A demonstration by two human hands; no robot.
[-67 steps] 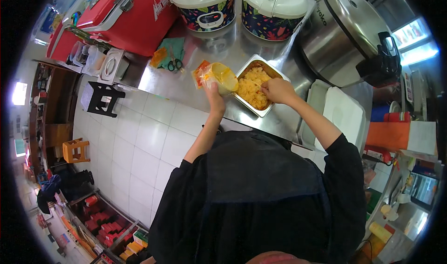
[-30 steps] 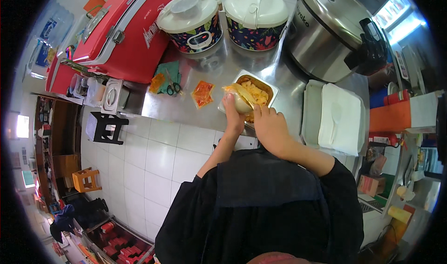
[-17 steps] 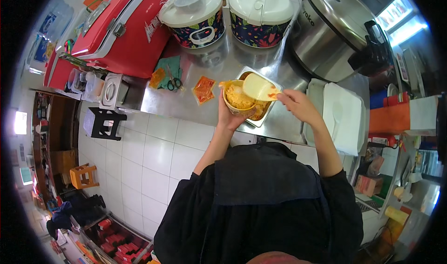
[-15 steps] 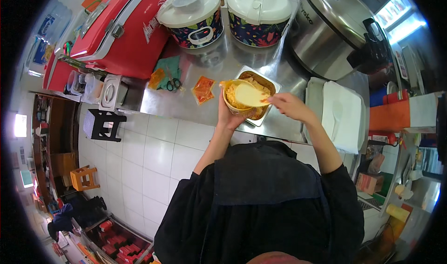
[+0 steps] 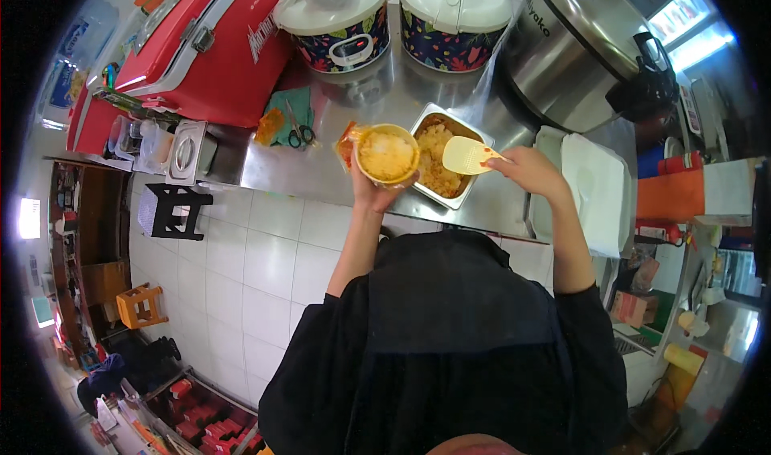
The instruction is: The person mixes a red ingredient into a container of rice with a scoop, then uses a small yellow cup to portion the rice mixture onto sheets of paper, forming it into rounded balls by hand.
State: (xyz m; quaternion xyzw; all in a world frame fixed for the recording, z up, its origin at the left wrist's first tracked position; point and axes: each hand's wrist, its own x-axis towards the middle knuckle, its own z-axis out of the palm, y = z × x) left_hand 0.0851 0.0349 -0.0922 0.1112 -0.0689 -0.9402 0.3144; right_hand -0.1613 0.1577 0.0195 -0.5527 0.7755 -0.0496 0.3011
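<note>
My left hand (image 5: 376,191) is wrapped round a yellowish bowl (image 5: 388,180) filled with orange-yellow rice (image 5: 387,153). In my right hand (image 5: 526,171) is the handle of a cream rice paddle (image 5: 464,156), its blade over the right part of a steel food pan (image 5: 432,201). Yellow-brown rice (image 5: 436,162) lies in that pan, and an orange smear shows near the paddle's handle. The bowl is left of the pan, apart from the paddle. Partly behind the bowl, a clear packet of red-orange food (image 5: 345,144) rests on the steel counter.
Two patterned rice cookers (image 5: 341,33) and a large steel cooker (image 5: 566,53) line the back. A red cooler (image 5: 205,61) stands back left, with scissors (image 5: 301,135) on a green cloth (image 5: 289,110) before it. White trays (image 5: 594,194) lie at right.
My left hand has drawn the bowl leftward, away from the pan. The paddle has left the bowl and is now above the pan, with my right hand slightly farther right.
</note>
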